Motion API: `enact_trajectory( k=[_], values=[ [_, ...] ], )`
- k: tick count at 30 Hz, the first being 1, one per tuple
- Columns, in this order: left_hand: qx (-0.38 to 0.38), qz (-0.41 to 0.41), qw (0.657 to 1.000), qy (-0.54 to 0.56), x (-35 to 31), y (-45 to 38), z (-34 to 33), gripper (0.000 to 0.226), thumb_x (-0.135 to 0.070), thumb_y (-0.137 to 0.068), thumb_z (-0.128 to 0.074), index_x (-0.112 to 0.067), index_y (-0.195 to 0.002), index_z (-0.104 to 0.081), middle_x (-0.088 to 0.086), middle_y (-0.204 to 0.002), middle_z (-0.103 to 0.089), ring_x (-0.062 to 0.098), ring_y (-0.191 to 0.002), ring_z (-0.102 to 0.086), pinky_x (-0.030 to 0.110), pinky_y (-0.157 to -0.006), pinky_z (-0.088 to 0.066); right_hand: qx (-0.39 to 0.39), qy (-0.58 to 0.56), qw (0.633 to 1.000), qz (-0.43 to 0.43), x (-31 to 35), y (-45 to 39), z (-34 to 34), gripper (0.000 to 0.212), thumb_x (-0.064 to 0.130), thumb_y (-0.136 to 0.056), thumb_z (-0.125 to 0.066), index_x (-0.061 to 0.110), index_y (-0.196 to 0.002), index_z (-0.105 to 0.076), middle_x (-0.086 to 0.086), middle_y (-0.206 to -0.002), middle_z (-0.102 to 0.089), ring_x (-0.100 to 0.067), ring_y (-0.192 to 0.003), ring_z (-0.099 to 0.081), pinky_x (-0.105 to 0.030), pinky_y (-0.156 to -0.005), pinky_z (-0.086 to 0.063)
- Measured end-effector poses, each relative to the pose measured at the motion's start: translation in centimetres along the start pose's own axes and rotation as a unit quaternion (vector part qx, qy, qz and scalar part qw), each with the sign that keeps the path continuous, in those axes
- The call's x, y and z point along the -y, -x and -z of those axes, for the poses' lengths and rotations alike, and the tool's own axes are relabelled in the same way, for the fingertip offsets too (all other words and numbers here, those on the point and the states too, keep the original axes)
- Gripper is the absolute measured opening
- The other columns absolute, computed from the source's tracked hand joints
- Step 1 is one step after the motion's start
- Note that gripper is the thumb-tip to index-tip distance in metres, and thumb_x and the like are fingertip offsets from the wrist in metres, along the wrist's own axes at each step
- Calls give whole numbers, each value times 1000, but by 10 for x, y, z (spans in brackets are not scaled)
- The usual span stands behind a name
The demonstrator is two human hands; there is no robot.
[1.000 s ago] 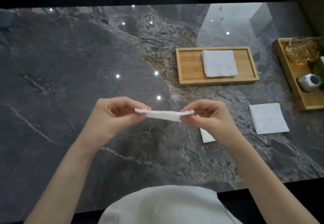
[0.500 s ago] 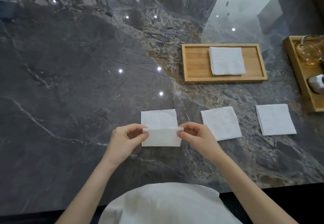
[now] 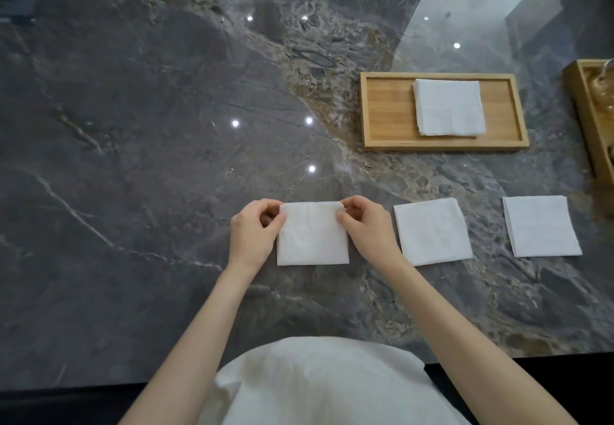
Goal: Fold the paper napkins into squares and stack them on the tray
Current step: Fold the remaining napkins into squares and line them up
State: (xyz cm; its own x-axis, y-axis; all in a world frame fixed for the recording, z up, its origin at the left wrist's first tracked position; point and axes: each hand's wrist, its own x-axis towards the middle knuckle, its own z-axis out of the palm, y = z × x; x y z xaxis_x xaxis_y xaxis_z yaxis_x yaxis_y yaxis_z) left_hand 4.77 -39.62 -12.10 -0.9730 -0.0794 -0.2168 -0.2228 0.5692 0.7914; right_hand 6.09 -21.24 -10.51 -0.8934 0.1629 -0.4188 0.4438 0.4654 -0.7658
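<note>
A white paper napkin (image 3: 312,236) lies flat on the dark marble table as a square. My left hand (image 3: 254,231) pinches its far left corner and my right hand (image 3: 363,226) pinches its far right corner. Two more white napkins lie to the right, one close by (image 3: 432,231) and one further right (image 3: 541,226). A wooden tray (image 3: 385,112) stands further back on the right, with a stack of folded napkins (image 3: 448,112) in its right half.
A second wooden tray (image 3: 594,118) holding glassware is cut off by the right edge. The near table edge (image 3: 99,388) runs just in front of my body.
The napkin was held in the air, then laid on the table, and its near half was folded away from me onto its far half. My hands moved with that edge.
</note>
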Motion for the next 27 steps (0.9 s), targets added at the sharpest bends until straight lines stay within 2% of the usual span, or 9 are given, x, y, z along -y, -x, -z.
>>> enact_trajectory(
  k=[2,5,7,9,12,15,20,24,27],
  values=[
    [-4,-9,1000,-4,2,0,-1,10,-8,-78,-65,-10,-88,-66,2,-83,-63,5,-61,-52,3,-59,-38,-22,11,1000,7,-1,1,-2,12,14,-89,-55,13,-97,-64,6,-76,-61,-12,-76,-56,-25,-67,-44],
    [-40,-22,999,-5,3,5,0,19,-6,-79,-65,-11,-98,-63,0,-90,-58,7,-59,-49,8,-61,-41,-99,23,995,21,-4,6,-7,23,11,-92,-52,12,-114,-57,3,-99,-62,-14,-93,-58,-25,-82,-46],
    [-69,-74,994,-47,4,14,-2,20,-8,-82,-62,-8,-102,-62,-1,-96,-54,10,-64,-49,16,-66,-43,-167,88,977,98,-10,13,-11,25,5,-92,-51,7,-115,-57,-5,-107,-64,-19,-99,-57,-24,-85,-43],
    [-64,-145,982,-106,6,27,-7,22,-16,-85,-53,-7,-104,-61,4,-102,-57,10,-83,-49,20,-77,-41,-190,176,947,192,-18,20,-18,25,4,-89,-48,3,-111,-61,-12,-108,-65,-23,-103,-55,-29,-88,-43],
    [-16,-243,947,-209,11,43,-20,33,-21,-89,-42,-8,-115,-58,12,-119,-61,16,-110,-46,31,-90,-38,-143,265,910,286,-32,31,-33,32,11,-87,-45,4,-113,-63,-13,-115,-66,-22,-112,-51,-34,-94,-36],
    [41,-258,923,-282,14,50,-31,41,-22,-93,-34,-9,-130,-45,9,-137,-49,20,-130,-37,39,-104,-30,-82,338,892,288,-42,38,-45,39,18,-91,-43,9,-127,-55,-8,-132,-57,-24,-126,-48,-41,-104,-30],
    [69,-222,905,-355,25,52,-33,46,-24,-93,-29,-10,-136,-35,7,-144,-38,21,-133,-31,45,-107,-18,-49,385,884,262,-52,35,-38,44,21,-93,-37,13,-135,-46,-6,-141,-47,-22,-133,-38,-45,-111,-17],
    [62,-206,905,-367,33,49,-23,45,-26,-95,-24,-10,-135,-37,6,-142,-40,23,-132,-36,47,-106,-17,-68,401,875,263,-63,30,-16,45,13,-90,-39,11,-134,-47,-4,-141,-47,-24,-132,-41,-48,-109,-22],
    [39,-207,923,-322,35,47,-16,42,-23,-94,-28,-9,-130,-45,8,-137,-48,24,-130,-38,47,-107,-24,-83,393,873,277,-64,28,-7,45,10,-87,-41,9,-131,-51,-5,-139,-50,-27,-130,-43,-49,-107,-24]
  ],
)
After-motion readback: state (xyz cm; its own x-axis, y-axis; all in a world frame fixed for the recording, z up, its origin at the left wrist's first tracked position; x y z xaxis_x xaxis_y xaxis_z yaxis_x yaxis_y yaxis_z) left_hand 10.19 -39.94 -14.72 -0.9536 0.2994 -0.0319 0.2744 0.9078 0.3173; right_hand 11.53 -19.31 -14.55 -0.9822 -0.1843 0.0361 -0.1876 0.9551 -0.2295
